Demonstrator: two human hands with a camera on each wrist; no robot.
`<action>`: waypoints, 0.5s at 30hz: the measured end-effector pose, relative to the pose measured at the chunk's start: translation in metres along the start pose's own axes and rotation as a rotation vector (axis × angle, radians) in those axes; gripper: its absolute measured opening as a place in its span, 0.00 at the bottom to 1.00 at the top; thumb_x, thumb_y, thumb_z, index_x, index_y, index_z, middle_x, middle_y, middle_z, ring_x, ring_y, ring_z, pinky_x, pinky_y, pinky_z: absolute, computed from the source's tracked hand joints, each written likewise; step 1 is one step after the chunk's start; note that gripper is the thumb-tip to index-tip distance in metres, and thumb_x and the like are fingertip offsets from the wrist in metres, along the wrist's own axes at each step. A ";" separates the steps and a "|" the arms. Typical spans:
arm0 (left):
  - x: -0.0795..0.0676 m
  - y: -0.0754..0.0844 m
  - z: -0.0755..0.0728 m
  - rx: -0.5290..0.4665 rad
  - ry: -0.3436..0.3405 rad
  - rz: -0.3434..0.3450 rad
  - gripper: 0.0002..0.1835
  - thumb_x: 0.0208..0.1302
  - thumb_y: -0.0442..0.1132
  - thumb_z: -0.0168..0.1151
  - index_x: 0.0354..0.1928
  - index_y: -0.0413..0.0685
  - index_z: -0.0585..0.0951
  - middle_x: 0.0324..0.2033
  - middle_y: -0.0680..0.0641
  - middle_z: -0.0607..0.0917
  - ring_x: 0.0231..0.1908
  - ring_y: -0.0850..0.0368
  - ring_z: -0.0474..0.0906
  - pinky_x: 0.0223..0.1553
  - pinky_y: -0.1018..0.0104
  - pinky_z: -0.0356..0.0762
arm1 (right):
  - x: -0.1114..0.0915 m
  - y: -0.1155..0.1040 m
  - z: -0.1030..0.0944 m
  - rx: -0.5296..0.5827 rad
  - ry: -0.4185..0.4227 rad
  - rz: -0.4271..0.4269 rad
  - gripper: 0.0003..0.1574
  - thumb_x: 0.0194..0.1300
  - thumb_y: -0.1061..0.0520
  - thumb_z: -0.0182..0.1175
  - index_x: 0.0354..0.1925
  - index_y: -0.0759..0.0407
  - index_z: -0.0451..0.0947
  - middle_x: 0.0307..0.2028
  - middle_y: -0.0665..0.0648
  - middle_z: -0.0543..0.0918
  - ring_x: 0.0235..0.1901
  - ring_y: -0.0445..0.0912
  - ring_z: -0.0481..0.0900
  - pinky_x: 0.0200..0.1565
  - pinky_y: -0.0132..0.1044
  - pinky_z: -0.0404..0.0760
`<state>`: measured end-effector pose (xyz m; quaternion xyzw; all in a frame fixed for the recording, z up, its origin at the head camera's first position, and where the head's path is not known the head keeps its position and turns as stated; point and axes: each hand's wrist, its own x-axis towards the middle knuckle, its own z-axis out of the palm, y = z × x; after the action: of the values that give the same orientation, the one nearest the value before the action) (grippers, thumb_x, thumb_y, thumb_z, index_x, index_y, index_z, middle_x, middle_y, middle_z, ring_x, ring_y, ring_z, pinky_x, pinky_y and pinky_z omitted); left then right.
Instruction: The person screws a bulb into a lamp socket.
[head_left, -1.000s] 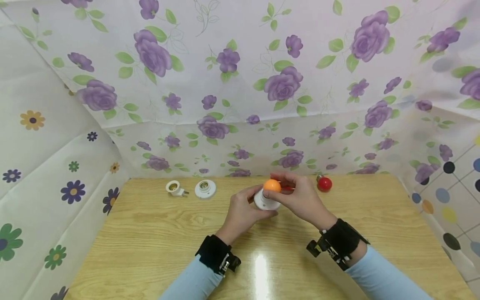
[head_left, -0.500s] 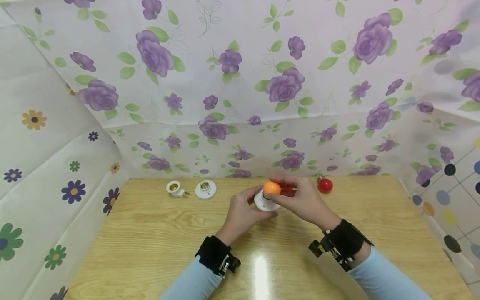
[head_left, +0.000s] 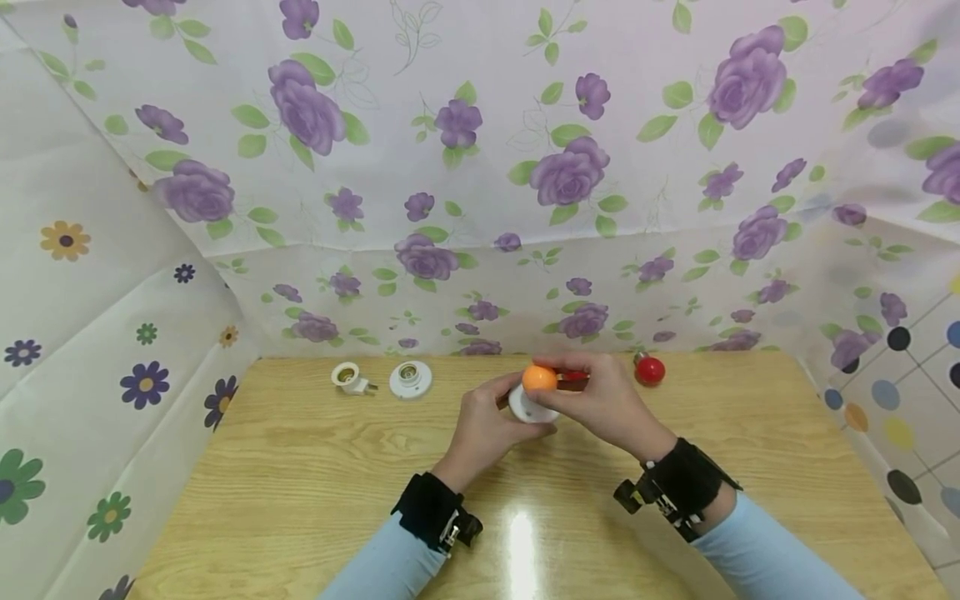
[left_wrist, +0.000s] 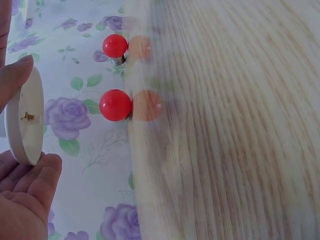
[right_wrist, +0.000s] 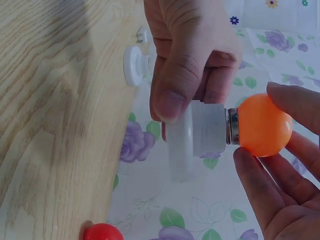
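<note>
- Head view: left hand (head_left: pixel 483 423) is clamped on a white socket (head_left: pixel 534 410), and right hand (head_left: pixel 606 398) has thumb and fingers pinched on the orange bulb (head_left: pixel 540 378). All of it sits over the surface (head_left: pixel 322 500), toward the far edge.
- Left of that, along the far edge: plug-in socket (head_left: pixel 347 375) and round socket (head_left: pixel 410 380), neither with a bulb. Near the far right corner there's a red bulb (head_left: pixel 649 371), with a second red bulb (head_left: pixel 573 376) mostly hidden behind the right hand. So I'd say those pairings are all undone.
- Left wrist view: left thumb and fingers grip the socket rim, underside showing. Both reds stand loose by the far edge.
- Right wrist view: orange bulb's at the socket mouth, metal collar (right_wrist: pixel 232 126) still peeking out. Looks partway in to me, probably some turning left.
</note>
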<state>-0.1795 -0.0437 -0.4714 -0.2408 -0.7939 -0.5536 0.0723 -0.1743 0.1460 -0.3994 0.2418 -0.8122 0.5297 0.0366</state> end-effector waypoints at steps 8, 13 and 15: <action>0.000 0.002 0.001 0.030 0.016 -0.012 0.33 0.42 0.53 0.75 0.55 0.67 0.75 0.47 0.64 0.78 0.47 0.68 0.74 0.46 0.66 0.74 | -0.002 -0.009 0.004 -0.013 0.043 0.003 0.25 0.53 0.51 0.69 0.51 0.50 0.78 0.48 0.50 0.79 0.42 0.43 0.79 0.36 0.35 0.79; -0.001 0.002 0.002 0.042 0.020 -0.009 0.33 0.42 0.54 0.74 0.54 0.68 0.75 0.47 0.65 0.78 0.48 0.68 0.73 0.46 0.67 0.73 | -0.001 0.001 0.007 -0.032 0.080 -0.019 0.26 0.52 0.45 0.69 0.50 0.45 0.78 0.46 0.46 0.79 0.40 0.40 0.79 0.36 0.36 0.79; 0.000 0.002 0.002 0.047 0.021 -0.007 0.32 0.42 0.54 0.75 0.54 0.68 0.75 0.47 0.65 0.78 0.47 0.68 0.74 0.46 0.67 0.73 | -0.001 0.001 0.008 -0.042 0.093 -0.037 0.26 0.52 0.45 0.69 0.50 0.46 0.78 0.46 0.46 0.79 0.40 0.39 0.79 0.36 0.37 0.79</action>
<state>-0.1779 -0.0412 -0.4708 -0.2304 -0.8068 -0.5375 0.0847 -0.1722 0.1400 -0.4045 0.2308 -0.8159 0.5226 0.0892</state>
